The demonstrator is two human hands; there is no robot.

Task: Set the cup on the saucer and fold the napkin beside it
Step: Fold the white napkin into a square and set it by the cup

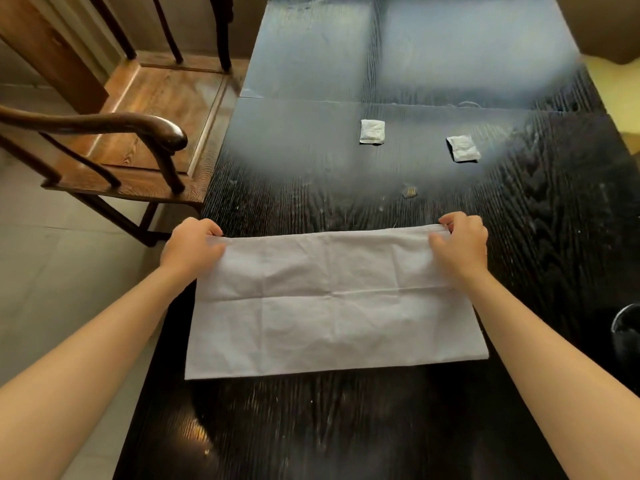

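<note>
Head view: the napkin [332, 299] lies spread on the dark table [540, 237], close to the near edge and toward the table's left side, a wide pale rectangle with a crease running across its middle. Its far edge is lifted slightly between the two hands. The left hand [192, 245] pinches the far left corner, thumb on top of the cloth and fingers curled under the hem. The right hand [462, 242] pinches the far right corner in the same way, fingers bent over the edge.

The cloth looks thin, soft and light: it shows fold lines and small wrinkles and sags a little between the hands. It will likely drape and go slack wherever it is not held, so the corners are the sensible places to hold it, keeping the edge taut while it is carried over. On the glossy wood it may slide as a whole when pulled, so the near edge may need checking for square once the fold lands. It is not fragile; pressing along the fold should set a crease.

No cup or saucer can be made out for certain; a dark round thing [627, 332] sits at the right edge, partly cut off. Two small white packets [372, 132] [462, 148] lie well beyond the napkin. A wooden chair [114, 140] stands left of the table.
</note>
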